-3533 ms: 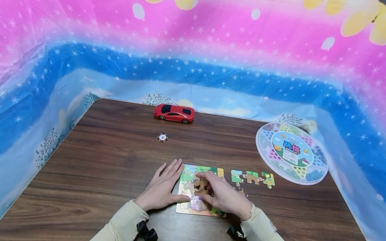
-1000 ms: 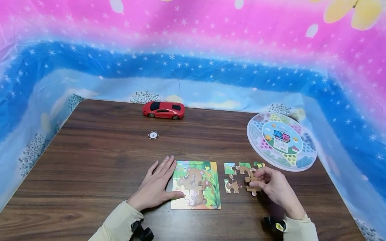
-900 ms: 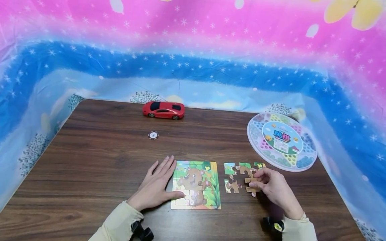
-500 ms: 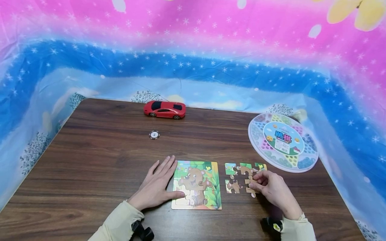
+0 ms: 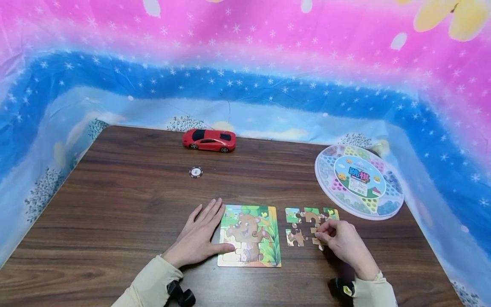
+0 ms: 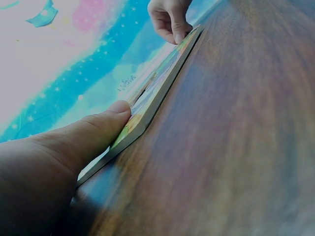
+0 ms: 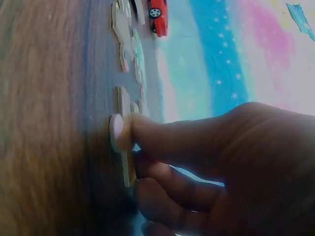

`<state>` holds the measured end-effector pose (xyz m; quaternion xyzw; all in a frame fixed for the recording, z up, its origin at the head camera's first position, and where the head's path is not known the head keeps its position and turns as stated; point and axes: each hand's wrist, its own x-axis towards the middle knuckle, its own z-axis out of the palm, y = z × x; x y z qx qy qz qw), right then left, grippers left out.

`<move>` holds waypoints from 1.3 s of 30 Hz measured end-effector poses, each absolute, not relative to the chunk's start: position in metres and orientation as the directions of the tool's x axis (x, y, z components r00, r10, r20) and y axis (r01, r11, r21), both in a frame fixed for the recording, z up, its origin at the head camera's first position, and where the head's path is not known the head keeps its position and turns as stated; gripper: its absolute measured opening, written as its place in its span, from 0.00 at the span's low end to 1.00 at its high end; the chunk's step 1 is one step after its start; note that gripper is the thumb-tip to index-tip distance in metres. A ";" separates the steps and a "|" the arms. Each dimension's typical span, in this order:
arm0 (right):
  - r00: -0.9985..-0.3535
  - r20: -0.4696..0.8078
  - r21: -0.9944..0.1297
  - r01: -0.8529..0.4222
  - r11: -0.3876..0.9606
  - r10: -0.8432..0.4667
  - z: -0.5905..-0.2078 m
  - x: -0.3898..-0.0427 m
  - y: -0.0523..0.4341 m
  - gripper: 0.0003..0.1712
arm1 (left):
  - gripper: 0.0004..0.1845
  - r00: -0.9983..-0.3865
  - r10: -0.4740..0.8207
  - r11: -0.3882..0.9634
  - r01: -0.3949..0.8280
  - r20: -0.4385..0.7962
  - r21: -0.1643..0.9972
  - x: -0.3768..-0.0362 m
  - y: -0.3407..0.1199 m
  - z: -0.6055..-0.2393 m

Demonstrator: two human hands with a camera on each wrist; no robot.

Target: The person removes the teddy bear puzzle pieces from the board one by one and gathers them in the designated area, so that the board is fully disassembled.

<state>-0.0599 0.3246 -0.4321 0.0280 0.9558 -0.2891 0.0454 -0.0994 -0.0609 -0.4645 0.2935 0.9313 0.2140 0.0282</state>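
Note:
A bear jigsaw board lies near the table's front edge. My left hand rests flat beside it, fingers straight, with the thumb pressed against the board's edge. To the right, my right hand pinches a brown puzzle piece between thumb and fingers and holds it down on the wood. The piece sits just below a row of three loose pieces and to the right of another loose piece.
A round clear board-game case lies at the right. Behind are a red toy car and a poker chip. The brown wooden table is ringed by a blue and pink starry cloth.
My right hand left the board and went right to the loose pieces, holding a brown piece. Over the last second it nudged the piece slightly left and towards the others. The left hand stayed put.

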 end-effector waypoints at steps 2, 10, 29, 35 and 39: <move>-0.994 -0.103 -0.548 0.080 0.833 0.028 -0.431 -0.060 0.324 0.05 | 0.59 -0.827 0.559 0.738 0.533 0.069 0.414 -0.100 -0.061 -0.465; -0.998 0.055 -0.556 -0.019 0.831 0.013 -0.428 -0.058 0.321 0.08 | 0.59 -0.825 0.562 0.738 0.533 0.062 0.414 -0.100 -0.061 -0.465; -0.931 0.220 -0.581 -0.364 0.728 -0.290 -0.442 -0.057 0.236 0.23 | 0.59 -0.828 0.558 0.741 0.530 0.061 0.412 -0.100 -0.061 -0.464; -0.936 0.162 -0.525 -0.351 0.776 -0.313 -0.446 -0.056 0.229 0.26 | 0.59 -0.828 0.557 0.742 0.532 0.066 0.409 -0.100 -0.060 -0.465; -0.930 0.146 -0.492 -0.363 0.791 -0.337 -0.448 -0.056 0.227 0.26 | 0.59 -0.827 0.557 0.740 0.533 0.070 0.411 -0.100 -0.060 -0.465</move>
